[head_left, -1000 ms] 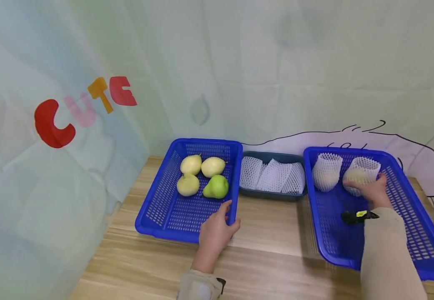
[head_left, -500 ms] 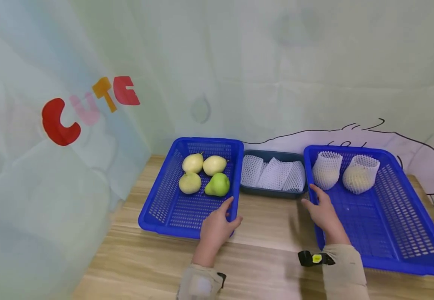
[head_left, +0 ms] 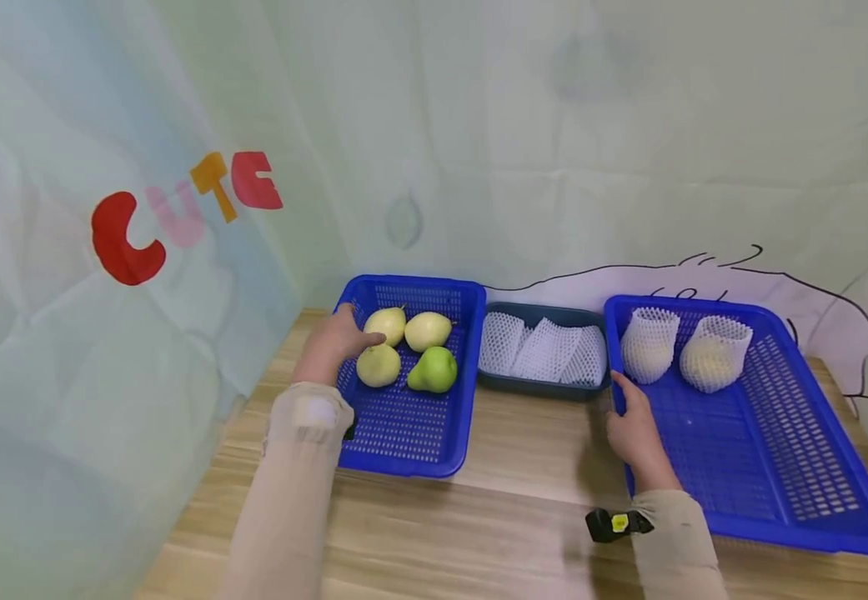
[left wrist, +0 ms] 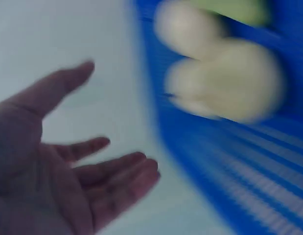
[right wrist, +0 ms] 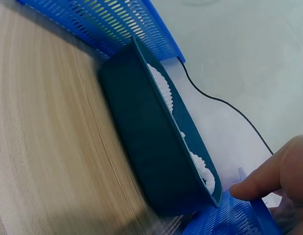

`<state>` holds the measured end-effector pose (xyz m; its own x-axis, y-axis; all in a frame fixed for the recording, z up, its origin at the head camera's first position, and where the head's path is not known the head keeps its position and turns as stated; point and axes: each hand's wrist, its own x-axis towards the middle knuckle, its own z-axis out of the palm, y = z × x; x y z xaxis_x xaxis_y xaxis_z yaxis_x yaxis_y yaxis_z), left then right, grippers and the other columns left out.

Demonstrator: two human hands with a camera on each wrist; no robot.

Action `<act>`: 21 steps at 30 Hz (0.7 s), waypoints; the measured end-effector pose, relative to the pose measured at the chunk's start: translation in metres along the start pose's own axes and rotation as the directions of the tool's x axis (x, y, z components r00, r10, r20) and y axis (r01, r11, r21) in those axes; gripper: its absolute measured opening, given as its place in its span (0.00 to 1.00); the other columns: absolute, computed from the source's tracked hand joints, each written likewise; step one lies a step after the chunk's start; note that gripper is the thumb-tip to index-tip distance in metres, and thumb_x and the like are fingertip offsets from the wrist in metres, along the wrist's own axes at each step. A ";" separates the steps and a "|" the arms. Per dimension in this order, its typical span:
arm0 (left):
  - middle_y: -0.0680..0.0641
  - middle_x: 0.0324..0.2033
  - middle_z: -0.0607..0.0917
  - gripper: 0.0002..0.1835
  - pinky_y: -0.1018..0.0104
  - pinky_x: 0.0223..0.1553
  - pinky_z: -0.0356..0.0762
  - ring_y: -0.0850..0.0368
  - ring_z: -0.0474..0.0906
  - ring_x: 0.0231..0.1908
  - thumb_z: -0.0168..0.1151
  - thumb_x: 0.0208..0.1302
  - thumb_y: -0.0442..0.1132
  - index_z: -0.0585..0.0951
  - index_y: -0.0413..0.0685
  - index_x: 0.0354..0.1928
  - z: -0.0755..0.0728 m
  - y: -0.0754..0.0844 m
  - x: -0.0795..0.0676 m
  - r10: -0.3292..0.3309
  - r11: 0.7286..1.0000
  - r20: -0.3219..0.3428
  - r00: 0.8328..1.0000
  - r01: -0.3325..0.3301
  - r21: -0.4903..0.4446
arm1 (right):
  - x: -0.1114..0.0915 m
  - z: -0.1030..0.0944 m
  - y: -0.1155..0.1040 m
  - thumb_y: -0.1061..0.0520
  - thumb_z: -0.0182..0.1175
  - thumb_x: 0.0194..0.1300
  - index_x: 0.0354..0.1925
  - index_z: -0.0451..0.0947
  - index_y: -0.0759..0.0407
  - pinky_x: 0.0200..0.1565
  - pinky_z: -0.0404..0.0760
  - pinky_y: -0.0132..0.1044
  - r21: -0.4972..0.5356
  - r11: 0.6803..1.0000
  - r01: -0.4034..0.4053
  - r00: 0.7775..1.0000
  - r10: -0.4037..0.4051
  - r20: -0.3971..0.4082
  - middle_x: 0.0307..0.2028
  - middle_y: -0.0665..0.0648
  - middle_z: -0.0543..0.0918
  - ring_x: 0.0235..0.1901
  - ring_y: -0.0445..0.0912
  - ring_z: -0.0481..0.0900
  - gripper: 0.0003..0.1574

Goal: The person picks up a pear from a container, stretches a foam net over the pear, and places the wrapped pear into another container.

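A wood-grained counter is backed by a pale printed cloth. In the left-hand blue basket, the rear-left pear is found just to the right of the left hand, its stem pointed up and rightward in the head view, its long axis slanted that way. The basket's left rim is crossed by this hand, whose fingers are spread with nothing held; the pears are shown apart from it in the left wrist view. That pear is closely flanked by the rear-right pear and the front-left pear, so little room is left on those sides. The green pear is laid farther off. Beyond, white foam nets are held in a dark tray. Two netted fruits are set in the right-hand blue basket, at whose left rim the right hand is placed; whether the rim is gripped cannot be told.
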<state>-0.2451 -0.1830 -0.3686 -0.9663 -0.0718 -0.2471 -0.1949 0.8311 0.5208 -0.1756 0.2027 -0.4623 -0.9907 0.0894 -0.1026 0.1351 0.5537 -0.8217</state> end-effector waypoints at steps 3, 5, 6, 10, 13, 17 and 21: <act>0.30 0.68 0.48 0.50 0.45 0.63 0.52 0.34 0.48 0.65 0.60 0.60 0.50 0.42 0.30 0.69 0.014 -0.023 0.024 -0.071 0.995 0.210 0.975 0.083 -0.052 | -0.001 0.000 0.001 0.74 0.41 0.55 0.66 0.51 0.71 0.63 0.47 0.56 0.002 1.000 0.002 1.000 -0.002 -0.017 0.64 0.77 0.50 0.65 0.66 0.46 0.39; 0.30 0.68 0.46 0.51 0.46 0.63 0.51 0.34 0.47 0.66 0.62 0.59 0.49 0.41 0.30 0.69 0.027 -0.036 0.033 -0.110 0.988 0.278 0.954 0.136 -0.076 | -0.002 0.001 0.001 0.74 0.41 0.54 0.66 0.51 0.72 0.63 0.47 0.56 0.002 1.000 0.008 1.000 -0.007 -0.022 0.63 0.77 0.51 0.65 0.66 0.46 0.38; 0.31 0.68 0.46 0.51 0.46 0.63 0.51 0.34 0.47 0.66 0.62 0.58 0.49 0.41 0.30 0.69 0.033 -0.041 0.037 -0.124 0.986 0.293 0.948 0.152 -0.073 | -0.002 0.002 0.001 0.74 0.41 0.54 0.66 0.52 0.72 0.63 0.47 0.56 0.002 1.000 0.011 1.000 -0.011 -0.021 0.63 0.77 0.51 0.65 0.66 0.46 0.38; 0.29 0.66 0.52 0.51 0.47 0.64 0.50 0.35 0.50 0.65 0.65 0.55 0.46 0.44 0.29 0.68 0.048 -0.048 0.043 -0.116 0.990 0.251 0.961 0.131 -0.044 | -0.003 0.005 -0.001 0.74 0.42 0.53 0.65 0.53 0.72 0.63 0.48 0.56 0.012 1.000 0.021 0.999 -0.021 -0.038 0.63 0.78 0.53 0.64 0.67 0.48 0.38; 0.28 0.64 0.56 0.48 0.47 0.63 0.51 0.35 0.54 0.63 0.66 0.55 0.42 0.47 0.31 0.68 0.051 -0.045 0.044 -0.100 0.994 0.202 0.974 0.105 -0.016 | -0.004 0.006 -0.004 0.75 0.42 0.53 0.65 0.55 0.71 0.63 0.49 0.56 0.020 1.000 0.019 0.998 -0.017 -0.060 0.62 0.78 0.53 0.64 0.67 0.49 0.38; 0.31 0.64 0.60 0.44 0.46 0.62 0.54 0.36 0.56 0.63 0.67 0.54 0.41 0.54 0.36 0.68 0.050 -0.039 0.041 -0.118 0.993 0.147 0.982 0.113 0.043 | -0.004 0.004 -0.006 0.75 0.42 0.54 0.64 0.55 0.71 0.63 0.49 0.56 0.018 1.000 0.017 0.997 -0.016 -0.072 0.62 0.77 0.54 0.64 0.67 0.49 0.37; 0.33 0.61 0.66 0.42 0.46 0.60 0.58 0.37 0.61 0.60 0.69 0.52 0.42 0.61 0.37 0.66 0.048 -0.035 0.040 -0.105 0.992 0.121 0.987 0.096 0.078 | -0.003 0.001 -0.006 0.75 0.42 0.54 0.64 0.55 0.71 0.62 0.50 0.56 0.004 1.000 0.024 0.996 -0.024 -0.084 0.61 0.78 0.55 0.63 0.67 0.50 0.36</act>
<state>-0.2688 -0.1880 -0.4358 -0.9130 -0.0917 -0.3976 -0.2733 0.8608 0.4293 -0.1732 0.1979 -0.4574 -0.9888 0.1450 -0.0357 0.1108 0.5526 -0.8261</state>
